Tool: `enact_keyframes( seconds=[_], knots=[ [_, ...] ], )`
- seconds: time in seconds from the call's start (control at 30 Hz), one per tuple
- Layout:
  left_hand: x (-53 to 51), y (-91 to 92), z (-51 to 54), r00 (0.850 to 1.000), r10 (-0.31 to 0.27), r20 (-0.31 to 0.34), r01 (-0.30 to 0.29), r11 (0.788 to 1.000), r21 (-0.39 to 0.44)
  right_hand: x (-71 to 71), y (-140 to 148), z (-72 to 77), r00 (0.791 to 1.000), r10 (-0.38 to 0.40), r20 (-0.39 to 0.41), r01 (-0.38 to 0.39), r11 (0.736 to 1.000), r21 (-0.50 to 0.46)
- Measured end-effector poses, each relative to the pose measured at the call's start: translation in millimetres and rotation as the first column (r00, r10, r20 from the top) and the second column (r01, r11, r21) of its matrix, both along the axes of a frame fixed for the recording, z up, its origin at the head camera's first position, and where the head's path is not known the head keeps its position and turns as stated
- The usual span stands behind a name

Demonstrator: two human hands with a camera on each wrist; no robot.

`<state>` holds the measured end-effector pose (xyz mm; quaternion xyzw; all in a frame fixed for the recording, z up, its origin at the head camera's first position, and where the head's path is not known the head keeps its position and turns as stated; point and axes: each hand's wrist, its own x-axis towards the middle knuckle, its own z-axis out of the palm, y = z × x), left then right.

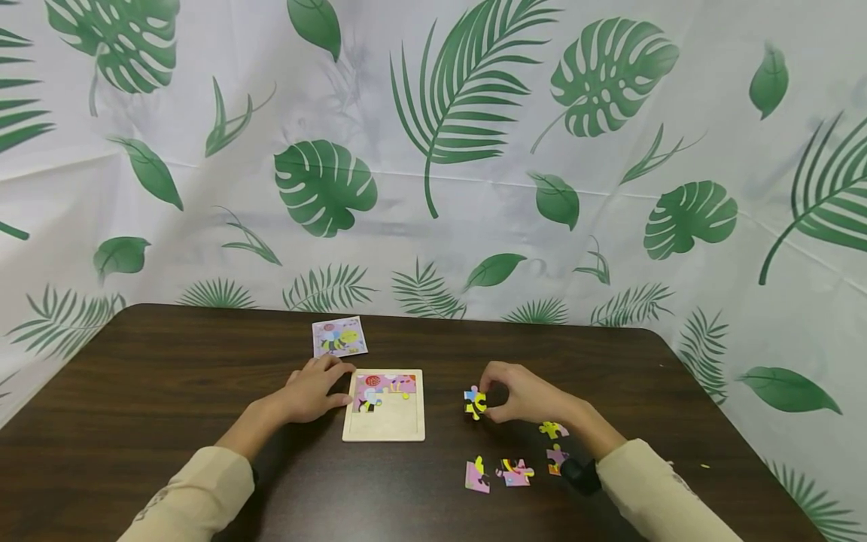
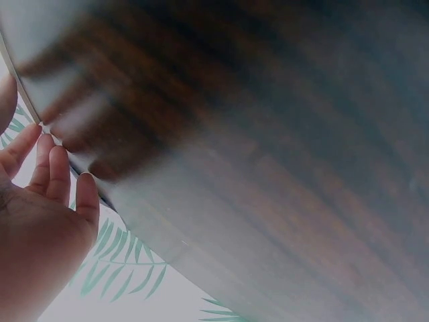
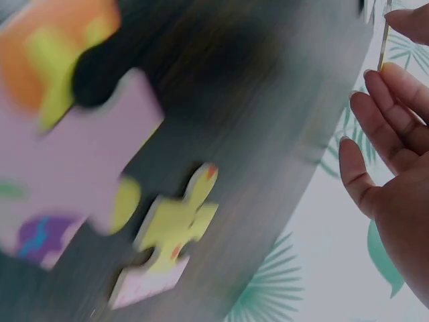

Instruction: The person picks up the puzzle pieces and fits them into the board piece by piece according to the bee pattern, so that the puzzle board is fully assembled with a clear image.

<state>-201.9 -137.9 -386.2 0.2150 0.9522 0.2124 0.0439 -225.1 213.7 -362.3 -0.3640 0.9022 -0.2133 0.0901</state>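
My right hand point(image 1: 524, 393) pinches a puzzle piece point(image 1: 476, 403) in yellow, black and blue between thumb and fingers, raised a little above the table. In the right wrist view only a thin edge of that piece point(image 3: 383, 47) shows at the fingertips. To its left lies a square wooden puzzle tray point(image 1: 384, 429), its upper rows partly filled with pink, red and bee-patterned pieces point(image 1: 372, 382). My left hand point(image 1: 313, 390) rests at the tray's left edge, index finger by the top corner and thumb lower down. Its fingers point(image 2: 59, 173) look relaxed in the left wrist view.
Several loose pieces lie near my right forearm: a pink one point(image 1: 477, 476), a pink and red one point(image 1: 518, 473), a pink and orange one point(image 1: 556, 459) and a yellow one point(image 3: 173, 231). A picture card point(image 1: 340, 337) sits behind the tray on the dark wooden table point(image 1: 203, 354).
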Motion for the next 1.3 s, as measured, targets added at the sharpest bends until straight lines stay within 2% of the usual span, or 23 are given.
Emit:
enact_keyframes(
  seconds=[0.37,0.67,1.17,1.3],
  knots=[
    [0.0,0.6,0.2,1.000,0.006,0.011,-0.006,1.000,-0.001,-4.0,-30.8,-0.9,1.000,0.013,0.012,-0.013,1.000,0.010],
    [0.2,-0.1,-0.5,1.000,0.009,0.011,-0.009,1.000,-0.005,-8.1,-53.2,-3.9,0.998,0.060,0.005,-0.060,0.998,-0.016],
    [1.1,0.0,0.7,1.000,0.004,0.014,-0.004,1.000,-0.004,-9.8,-99.2,-7.2,0.994,0.101,0.047,-0.100,0.995,-0.019],
    [0.4,-0.5,0.5,1.000,0.001,0.019,-0.001,1.000,0.009,-9.6,-108.9,-9.1,0.994,0.105,0.034,-0.105,0.994,-0.016]
  ],
)
